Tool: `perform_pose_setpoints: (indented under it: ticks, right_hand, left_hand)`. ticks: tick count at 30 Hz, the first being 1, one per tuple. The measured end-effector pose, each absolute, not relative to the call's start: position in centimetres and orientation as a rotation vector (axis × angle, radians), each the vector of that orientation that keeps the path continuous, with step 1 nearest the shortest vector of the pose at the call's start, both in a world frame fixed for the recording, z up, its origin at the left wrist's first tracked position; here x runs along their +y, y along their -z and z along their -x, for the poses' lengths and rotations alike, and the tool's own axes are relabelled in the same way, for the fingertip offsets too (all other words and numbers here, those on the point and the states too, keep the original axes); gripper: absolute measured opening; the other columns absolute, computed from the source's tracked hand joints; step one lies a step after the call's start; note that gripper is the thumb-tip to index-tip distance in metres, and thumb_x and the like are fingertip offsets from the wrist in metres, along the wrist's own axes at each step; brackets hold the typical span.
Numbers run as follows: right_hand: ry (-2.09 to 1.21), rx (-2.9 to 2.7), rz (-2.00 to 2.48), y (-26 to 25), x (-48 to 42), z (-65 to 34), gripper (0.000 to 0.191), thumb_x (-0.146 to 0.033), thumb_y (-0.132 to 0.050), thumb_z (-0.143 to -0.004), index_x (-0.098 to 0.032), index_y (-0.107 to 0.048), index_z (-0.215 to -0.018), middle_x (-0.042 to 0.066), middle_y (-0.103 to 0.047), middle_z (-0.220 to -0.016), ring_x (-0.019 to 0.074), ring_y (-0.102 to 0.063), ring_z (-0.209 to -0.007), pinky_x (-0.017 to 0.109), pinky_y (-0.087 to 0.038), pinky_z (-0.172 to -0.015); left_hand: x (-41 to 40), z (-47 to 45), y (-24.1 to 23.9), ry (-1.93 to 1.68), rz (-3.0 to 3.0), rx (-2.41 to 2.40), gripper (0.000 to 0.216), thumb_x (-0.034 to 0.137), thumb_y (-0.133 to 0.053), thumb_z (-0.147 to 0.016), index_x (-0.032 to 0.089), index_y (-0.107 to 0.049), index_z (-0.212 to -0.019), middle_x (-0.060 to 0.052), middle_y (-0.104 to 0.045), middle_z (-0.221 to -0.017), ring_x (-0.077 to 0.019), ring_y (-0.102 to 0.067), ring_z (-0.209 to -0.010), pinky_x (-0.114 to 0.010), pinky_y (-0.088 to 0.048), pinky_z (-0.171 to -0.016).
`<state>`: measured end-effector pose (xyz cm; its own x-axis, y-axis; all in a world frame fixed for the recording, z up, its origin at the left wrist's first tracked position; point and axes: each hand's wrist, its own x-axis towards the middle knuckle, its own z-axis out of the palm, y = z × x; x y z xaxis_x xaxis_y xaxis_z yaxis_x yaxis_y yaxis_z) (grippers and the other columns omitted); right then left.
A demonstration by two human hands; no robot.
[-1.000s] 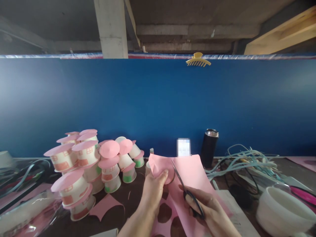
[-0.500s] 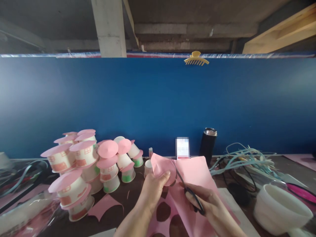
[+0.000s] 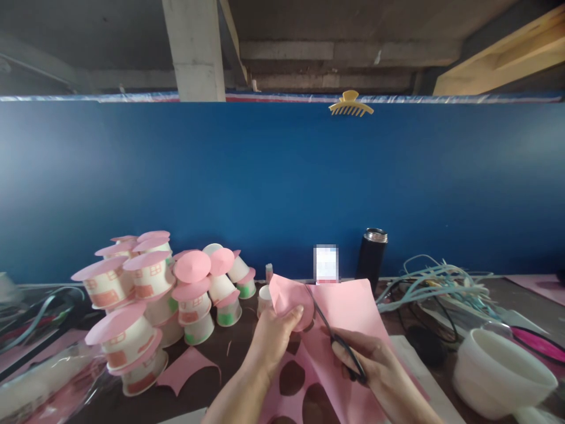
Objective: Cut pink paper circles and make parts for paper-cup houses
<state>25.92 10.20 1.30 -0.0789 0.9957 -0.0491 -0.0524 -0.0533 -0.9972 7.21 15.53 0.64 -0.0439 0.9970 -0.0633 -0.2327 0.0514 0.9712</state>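
My left hand (image 3: 272,341) pinches the upper left part of a pink paper sheet (image 3: 348,312) held above the table. The sheet has round holes cut out of its lower part. My right hand (image 3: 375,368) grips black scissors (image 3: 333,338), whose blades point up into the paper beside my left thumb, along a rounded cut edge. Both hands are closed.
A pile of paper cups with pink paper lids (image 3: 154,294) lies at the left. A black flask (image 3: 371,254) stands by the blue partition (image 3: 282,182). Tangled cables (image 3: 441,285) and a white bowl (image 3: 498,371) are at the right. A pink scrap (image 3: 188,368) lies on the table.
The hands, paper and scissors have stayed almost in place; the view shifted slightly, and the blades sit a little further along the curved cut.
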Motion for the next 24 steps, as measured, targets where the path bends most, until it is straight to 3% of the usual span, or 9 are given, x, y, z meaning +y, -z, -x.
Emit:
perform_pose_setpoints:
  ticks: [7,20,24]
  right_hand:
    - [-1.372,-1.24,1.117,-0.95,10.03,-25.96,0.046,-0.051,-0.079,-0.07,-0.021,-0.079,-0.105,-0.001,-0.057,-0.067,0.0141,-0.042,-0.066,0.026,-0.034,-0.059]
    - [-1.394,-1.244,1.158,-0.69,10.43,-25.79,0.052,-0.06,-0.078,-0.065,-0.017,-0.079,-0.094,-0.004,-0.038,-0.06,0.012,-0.025,-0.059,0.026,-0.015,-0.053]
    - [-1.393,-1.224,1.159,-0.99,10.34,-25.51,0.052,-0.061,-0.079,-0.061,-0.017,-0.079,-0.09,-0.005,-0.033,-0.058,0.0117,-0.022,-0.058,0.027,-0.014,-0.053]
  left_hand:
    - [15.84,-7.15,-0.26,-1.326,-0.979,1.083,0.052,0.035,-0.087,-0.06,0.011,-0.072,-0.104,-0.011,-0.076,-0.079,-0.0335,-0.072,-0.083,-0.035,-0.054,-0.069]
    - [15.82,-7.31,-0.37,-1.36,-0.883,1.032,0.042,0.029,-0.088,-0.059,0.015,-0.073,-0.096,-0.011,-0.076,-0.088,-0.0341,-0.07,-0.091,-0.035,-0.055,-0.072]
    - [16.02,-7.46,-0.04,-1.367,-0.801,1.026,0.046,0.028,-0.089,-0.058,0.014,-0.073,-0.099,-0.011,-0.076,-0.086,-0.0324,-0.071,-0.085,-0.034,-0.055,-0.068]
